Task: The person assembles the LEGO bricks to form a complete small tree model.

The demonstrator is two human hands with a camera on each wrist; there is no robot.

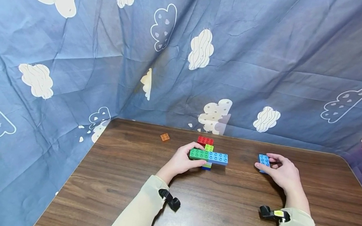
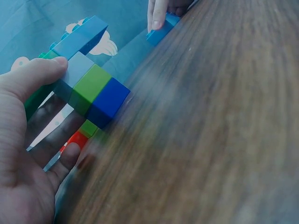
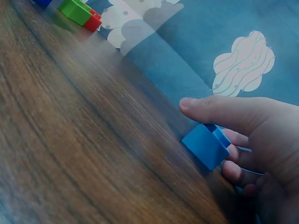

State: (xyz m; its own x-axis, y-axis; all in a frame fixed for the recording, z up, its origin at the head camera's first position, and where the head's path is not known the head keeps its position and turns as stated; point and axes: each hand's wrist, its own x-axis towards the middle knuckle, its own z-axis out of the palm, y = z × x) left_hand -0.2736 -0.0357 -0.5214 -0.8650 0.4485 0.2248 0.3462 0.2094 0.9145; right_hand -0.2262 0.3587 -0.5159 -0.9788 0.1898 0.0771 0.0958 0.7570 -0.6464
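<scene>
An orange brick (image 1: 165, 137) is lying on the table (image 1: 225, 201) at left. The left hand (image 1: 182, 159) is gripping a stack of bricks (image 1: 218, 157) by its green top brick (image 1: 199, 154), thumb and fingers bending round it; a red brick (image 1: 205, 141) and a lime brick (image 1: 209, 148) are sitting behind. At right, well apart, a loose blue brick (image 1: 263, 160) is resting within the right hand (image 1: 283, 170), thumb and fingers curling about it. The pieces are probably being light, stiff and smooth, their flat sides offering the surest hold.
</scene>
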